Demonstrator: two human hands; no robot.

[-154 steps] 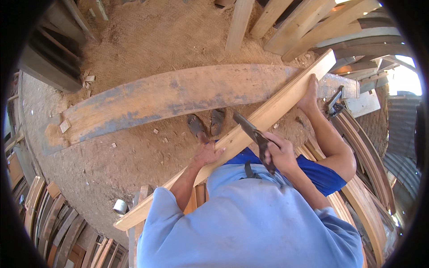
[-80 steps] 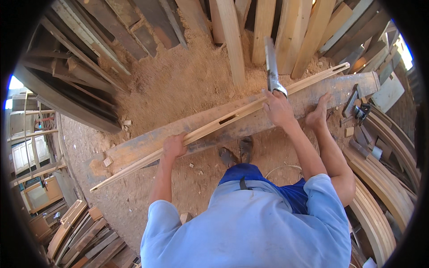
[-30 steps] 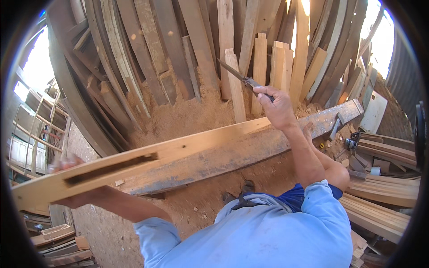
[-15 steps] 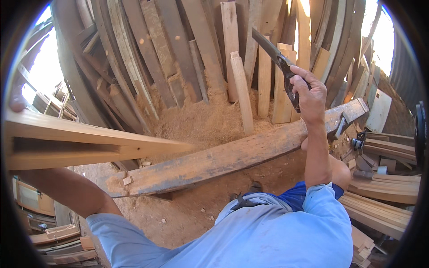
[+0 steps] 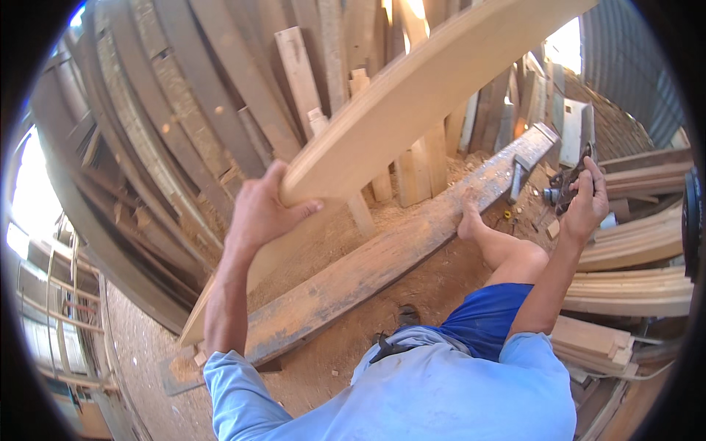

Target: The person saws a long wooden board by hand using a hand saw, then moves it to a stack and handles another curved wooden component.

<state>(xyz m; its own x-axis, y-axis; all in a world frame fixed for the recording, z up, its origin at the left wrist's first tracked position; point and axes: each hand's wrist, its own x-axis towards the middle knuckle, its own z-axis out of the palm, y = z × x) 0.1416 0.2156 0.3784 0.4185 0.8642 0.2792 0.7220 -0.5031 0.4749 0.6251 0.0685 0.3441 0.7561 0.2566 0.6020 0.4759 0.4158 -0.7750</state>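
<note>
My left hand (image 5: 257, 209) is closed round the edge of a long pale wooden board (image 5: 419, 103), with the thumb lying on its near face. The board slants from the upper right, and pale wood shows beyond my wrist toward the lower left. At the right, my right hand (image 5: 585, 202) is closed on a dark hand tool (image 5: 570, 187). This tool points away and is partly hidden by the fingers; the earlier frame shows its long flat blade. Below the board lies a low, worn plank (image 5: 346, 287), with my bare foot (image 5: 469, 217) against it.
A metal piece (image 5: 517, 178) stands on the plank near its far end. Upright timbers (image 5: 220, 88) lean along the back, with sawdust (image 5: 294, 268) at their feet. Stacked lumber (image 5: 632, 290) lies at the right, below a corrugated metal sheet (image 5: 625, 66).
The board has swung from the far left to across the middle, its end now reaching the upper right. My right hand has lowered the tool to the right. The view has turned.
</note>
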